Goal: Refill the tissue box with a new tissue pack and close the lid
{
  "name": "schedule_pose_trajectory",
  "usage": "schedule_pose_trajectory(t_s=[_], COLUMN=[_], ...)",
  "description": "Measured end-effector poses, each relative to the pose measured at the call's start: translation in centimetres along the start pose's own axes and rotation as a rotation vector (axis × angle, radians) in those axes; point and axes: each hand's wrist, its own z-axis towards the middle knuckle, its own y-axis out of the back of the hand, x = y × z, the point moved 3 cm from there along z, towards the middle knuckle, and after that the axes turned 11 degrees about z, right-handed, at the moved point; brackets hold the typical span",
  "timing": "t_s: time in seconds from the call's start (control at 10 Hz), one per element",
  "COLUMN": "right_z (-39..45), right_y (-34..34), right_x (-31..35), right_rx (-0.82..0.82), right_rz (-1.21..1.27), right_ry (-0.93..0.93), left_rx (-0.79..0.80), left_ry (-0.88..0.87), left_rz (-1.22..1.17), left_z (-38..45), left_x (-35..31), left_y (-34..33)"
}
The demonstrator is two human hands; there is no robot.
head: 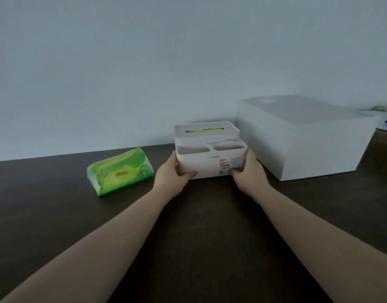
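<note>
Behind the dark table (199, 226) is a plain pale wall. Near its far edge I grip the white tissue box (210, 158) with my left hand (172, 173) and right hand (247, 171), one on each side, lid on. A green tissue pack (120, 171) lies apart to the left; a big white box (304, 136) stands just beside on the right.

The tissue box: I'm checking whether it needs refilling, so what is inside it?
Through the slot in the lid of the tissue box, something green-yellow shows. How much it holds is hidden by the lid. The two front compartments look empty.
</note>
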Motion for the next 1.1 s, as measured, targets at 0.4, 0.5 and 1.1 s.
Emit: schedule_pose_trajectory(t_s=[0.4,0.5,1.1], right_z=[6.5,7.0,3.5], right_y=[0.3,0.1,5.1], right_x=[-1.5,-1.8,4.7], right_rx=[-0.307,-0.27,-0.034], right_rz=[-0.189,-0.258,0.456], right_ry=[-0.047,-0.004,0.006], left_rx=[-0.036,-0.027,-0.109], left_ry=[0.039,0.055,0.287], left_rz=[0.03,0.034,0.103], left_z=[7.9,8.7,3.0], left_x=[-1.6,-1.4,-0.6], left_y=[-6.0,-6.4,-3.0])
